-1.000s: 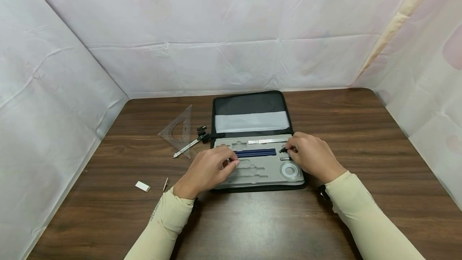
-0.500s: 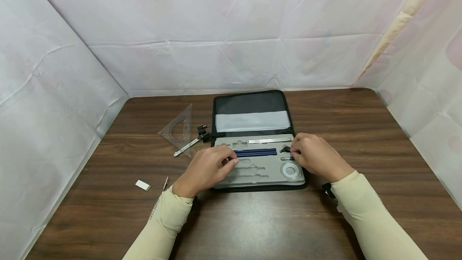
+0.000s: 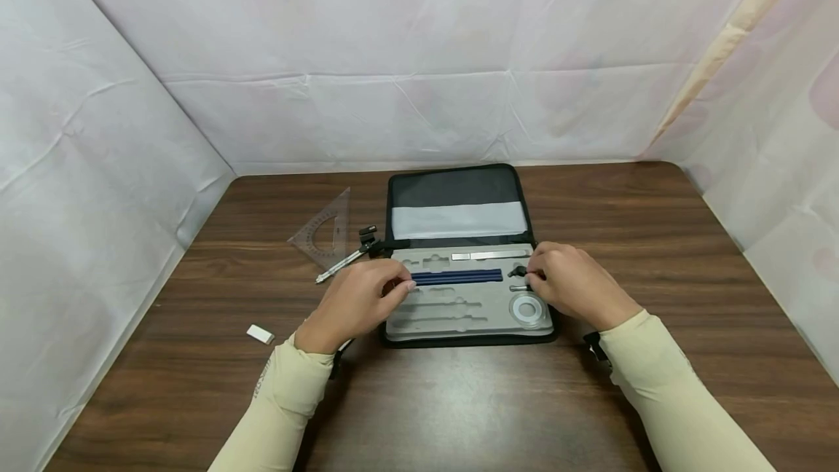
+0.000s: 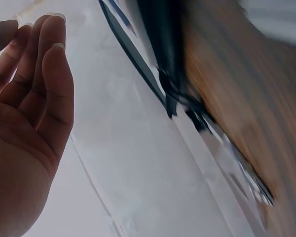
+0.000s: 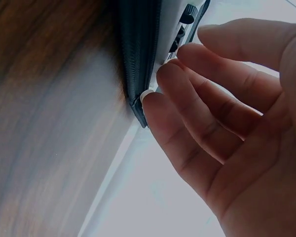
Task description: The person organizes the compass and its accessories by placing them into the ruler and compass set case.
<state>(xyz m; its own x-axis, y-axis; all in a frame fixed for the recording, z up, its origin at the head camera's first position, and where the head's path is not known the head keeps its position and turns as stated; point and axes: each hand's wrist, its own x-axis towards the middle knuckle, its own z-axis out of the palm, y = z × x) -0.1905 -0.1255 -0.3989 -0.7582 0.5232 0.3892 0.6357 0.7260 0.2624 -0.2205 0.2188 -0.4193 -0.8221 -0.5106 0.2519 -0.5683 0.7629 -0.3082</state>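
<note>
A zippered instrument case lies unfolded, with a grey moulded tray in its near half. My right hand is at the tray's right side, fingertips beside a small black fitting seated there. In the right wrist view the fingers curve loosely, thumb apart, with nothing visible between them. My left hand hovers at the tray's left edge, near the dark blue sticks. Its fingers are relaxed and hold nothing in the left wrist view. A small metal piece and a round white item sit in the tray.
A long silver piece occupies the tray's top slot. Left of the case are a clear triangular protractor, a compass and a small black part. A white eraser lies further left. Pale cloth walls surround the table.
My right hand has drawn slightly right, leaving the black fitting more exposed in the tray. My left hand has shifted left, uncovering more of the blue sticks and slots.
</note>
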